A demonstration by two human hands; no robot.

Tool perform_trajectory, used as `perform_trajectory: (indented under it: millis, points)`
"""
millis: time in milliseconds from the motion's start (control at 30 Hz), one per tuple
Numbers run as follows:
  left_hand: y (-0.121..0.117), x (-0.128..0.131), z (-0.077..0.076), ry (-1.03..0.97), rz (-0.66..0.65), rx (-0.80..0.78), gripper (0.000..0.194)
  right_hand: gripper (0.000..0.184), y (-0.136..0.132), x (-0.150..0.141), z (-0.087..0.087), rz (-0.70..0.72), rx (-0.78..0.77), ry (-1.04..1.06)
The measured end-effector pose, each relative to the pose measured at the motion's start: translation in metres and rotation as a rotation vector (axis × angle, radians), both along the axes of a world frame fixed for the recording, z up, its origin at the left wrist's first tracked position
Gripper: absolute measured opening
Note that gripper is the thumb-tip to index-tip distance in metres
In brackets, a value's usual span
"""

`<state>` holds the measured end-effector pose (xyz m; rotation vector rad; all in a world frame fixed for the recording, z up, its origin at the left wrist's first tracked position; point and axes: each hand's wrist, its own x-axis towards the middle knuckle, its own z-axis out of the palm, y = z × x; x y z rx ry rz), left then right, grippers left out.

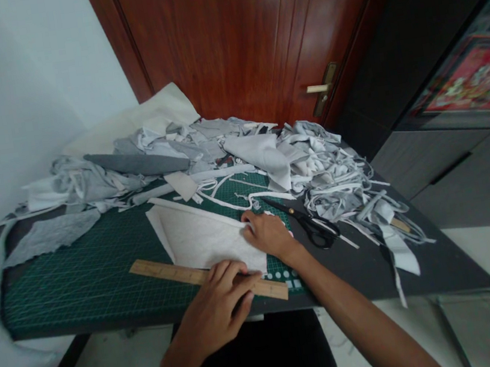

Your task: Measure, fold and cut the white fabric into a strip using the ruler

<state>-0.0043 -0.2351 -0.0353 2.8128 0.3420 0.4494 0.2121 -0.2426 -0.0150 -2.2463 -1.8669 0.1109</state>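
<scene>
Reddish-brown wooden door (217, 47) with a brass lever handle (322, 89) stands behind a dark desk (367, 275), much of which is covered by a green gridded cutting mat (82, 291). Along the back of the desk lies a large heap of grey and white fabric scraps (317, 179), with loose strips trailing onto the mat and toward the desk's right side. At centre, a white fabric sheet (203, 244) lies flat on the mat, and a wooden ruler (166, 271) lies slanted across its near corner. Left hand (212, 309) rests palm down on the ruler and the sheet's edge, fingers open and pressing. Right hand (269, 235) rests its fingers on the sheet's right edge, holding nothing. Black-handled scissors (315, 229) lie just beside the right hand, untouched.
</scene>
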Motion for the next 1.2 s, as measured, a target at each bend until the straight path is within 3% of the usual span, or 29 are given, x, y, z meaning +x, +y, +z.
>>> perform_trajectory:
  millis: [300, 767, 1000, 1200]
  points:
    - [0.003, -0.002, -0.001, -0.008, -0.04, -0.054, 0.036, 0.03, -0.001, 0.0, -0.001, 0.02, 0.007, -0.01]
    - [0.001, 0.003, -0.001, 0.002, -0.019, -0.028, 0.049, 0.031, -0.001, 0.0, 0.002, 0.032, 0.004, -0.002]
    - [0.0, 0.0, -0.007, -0.012, -0.06, 0.007, 0.043, 0.031, -0.001, 0.0, 0.001, 0.034, 0.008, 0.003]
    - [0.003, 0.01, 0.006, 0.015, -0.052, 0.074, 0.017, 0.031, -0.001, -0.001, 0.001, 0.032, 0.006, -0.001]
